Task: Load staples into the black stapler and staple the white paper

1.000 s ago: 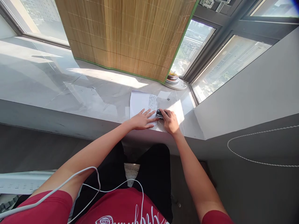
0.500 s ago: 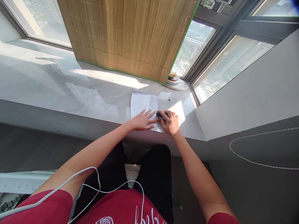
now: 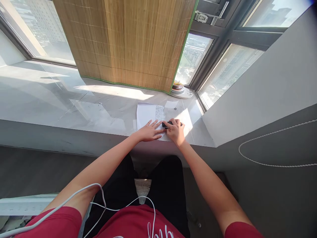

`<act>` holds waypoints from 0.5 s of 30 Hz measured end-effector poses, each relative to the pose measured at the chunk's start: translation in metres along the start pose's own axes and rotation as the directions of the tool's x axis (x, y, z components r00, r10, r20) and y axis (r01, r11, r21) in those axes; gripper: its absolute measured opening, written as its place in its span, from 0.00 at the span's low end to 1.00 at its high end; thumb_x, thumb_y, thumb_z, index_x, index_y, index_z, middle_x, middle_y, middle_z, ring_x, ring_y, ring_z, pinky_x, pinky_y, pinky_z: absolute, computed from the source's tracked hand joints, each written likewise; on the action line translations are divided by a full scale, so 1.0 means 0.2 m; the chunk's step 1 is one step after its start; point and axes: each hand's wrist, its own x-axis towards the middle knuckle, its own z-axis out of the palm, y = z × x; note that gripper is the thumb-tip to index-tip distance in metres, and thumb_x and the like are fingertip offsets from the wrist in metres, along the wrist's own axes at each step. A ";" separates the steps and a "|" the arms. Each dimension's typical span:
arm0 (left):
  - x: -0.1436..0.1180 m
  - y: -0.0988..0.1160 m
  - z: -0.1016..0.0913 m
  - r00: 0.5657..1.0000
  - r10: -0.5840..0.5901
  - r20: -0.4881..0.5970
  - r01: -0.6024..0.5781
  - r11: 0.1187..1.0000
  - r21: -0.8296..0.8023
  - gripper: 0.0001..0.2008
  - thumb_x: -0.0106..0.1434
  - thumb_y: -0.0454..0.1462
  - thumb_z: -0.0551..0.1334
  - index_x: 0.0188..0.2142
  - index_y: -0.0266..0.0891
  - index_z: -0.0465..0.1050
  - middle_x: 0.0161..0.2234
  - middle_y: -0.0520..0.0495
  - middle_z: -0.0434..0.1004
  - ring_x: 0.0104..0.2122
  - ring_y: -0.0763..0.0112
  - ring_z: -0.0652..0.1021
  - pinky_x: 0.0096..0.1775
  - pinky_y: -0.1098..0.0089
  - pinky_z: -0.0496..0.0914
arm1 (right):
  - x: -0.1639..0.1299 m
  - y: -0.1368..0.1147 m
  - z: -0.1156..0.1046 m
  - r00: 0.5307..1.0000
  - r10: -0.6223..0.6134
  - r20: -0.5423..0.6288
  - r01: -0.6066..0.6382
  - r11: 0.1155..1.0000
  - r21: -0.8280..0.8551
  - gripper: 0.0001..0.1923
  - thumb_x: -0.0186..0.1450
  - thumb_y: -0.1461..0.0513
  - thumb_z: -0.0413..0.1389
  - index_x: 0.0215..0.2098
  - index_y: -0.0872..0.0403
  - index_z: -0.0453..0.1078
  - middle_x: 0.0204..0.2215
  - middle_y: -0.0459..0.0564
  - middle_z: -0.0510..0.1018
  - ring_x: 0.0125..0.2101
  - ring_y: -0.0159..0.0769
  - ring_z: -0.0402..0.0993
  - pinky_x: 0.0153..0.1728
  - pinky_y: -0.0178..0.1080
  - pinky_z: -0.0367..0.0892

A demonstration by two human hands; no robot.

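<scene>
Head view | grey stone sill (image 3: 81, 109) mid-frame, bamboo blind (image 3: 128, 43) top centre, windows upper right | left hand (image 3: 148, 132) flat, fingers spread on paper sheet (image 3: 147, 114) | right hand (image 3: 176, 132) closed round black stapler (image 3: 167, 124) at sheet's right edge

The sill (image 3: 74, 99) lay broad and bare from 9 to 11 o'clock of the hands, open for passage. At 12 o'clock the paper (image 3: 148, 114) lay flat, no bar to a hand. Beyond it the blind (image 3: 128, 43) closed the back. At 1 o'clock stacked plates (image 3: 179, 90) stood near the corner. At 3 o'clock the wall (image 3: 260, 86) shut that side, leaving a narrow strip of sill.
</scene>
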 end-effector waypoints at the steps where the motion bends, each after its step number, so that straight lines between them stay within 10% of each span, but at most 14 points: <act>1: 0.00 0.00 0.00 1.000 0.001 0.000 -0.001 1.000 0.006 0.27 0.75 0.53 0.54 0.71 0.62 0.61 0.78 0.52 0.41 0.76 0.44 0.47 0.71 0.38 0.44 | 0.00 0.00 0.00 1.000 -0.016 -0.016 0.016 1.000 -0.007 0.29 0.62 0.70 0.54 0.57 0.40 0.78 0.48 0.55 0.75 0.50 0.52 0.63 0.53 0.56 0.59; 15: -0.01 -0.03 0.00 0.999 -0.007 0.034 0.005 0.998 0.057 0.35 0.76 0.56 0.48 0.77 0.53 0.45 0.78 0.45 0.39 0.76 0.49 0.45 0.72 0.43 0.42 | -0.01 -0.02 0.03 0.901 0.414 -0.133 -0.427 0.898 -0.101 0.26 0.66 0.65 0.51 0.62 0.51 0.66 0.48 0.58 0.69 0.48 0.50 0.64 0.47 0.46 0.64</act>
